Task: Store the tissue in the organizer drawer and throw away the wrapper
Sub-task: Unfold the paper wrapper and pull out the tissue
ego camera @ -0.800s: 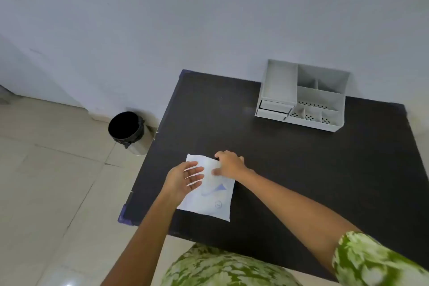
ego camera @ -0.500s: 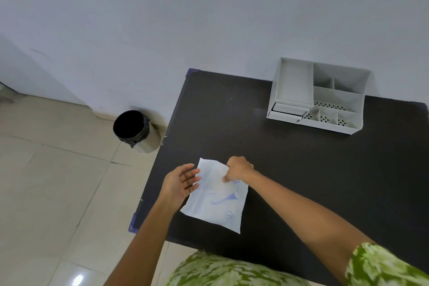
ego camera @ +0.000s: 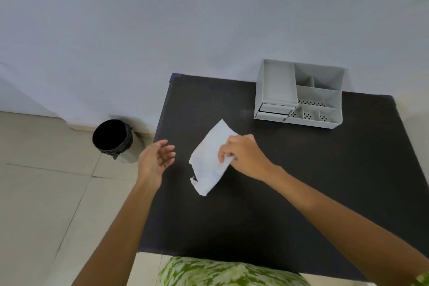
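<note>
Two hands above a black table (ego camera: 301, 193), centre of frame. Right hand (ego camera: 243, 155) pinched on a white tissue packet (ego camera: 209, 160), fingers (ego camera: 222, 157) closed together over its right edge, packet lifted and tilted, one corner pointing toward upper centre, lower edge ragged. Left hand (ego camera: 155, 160) just left of the packet, not touching it, palm turned up, fingers spread and loosely curled, empty. Grey organizer (ego camera: 299, 95) at upper right of the table against the wall, well apart from the packet; small drawers at its lower left corner, pushed in. Black-lined bin (ego camera: 113, 141) on the tiled floor, left of the table's edge, mouth uncovered. Green patterned clothing along the bottom edge.
</note>
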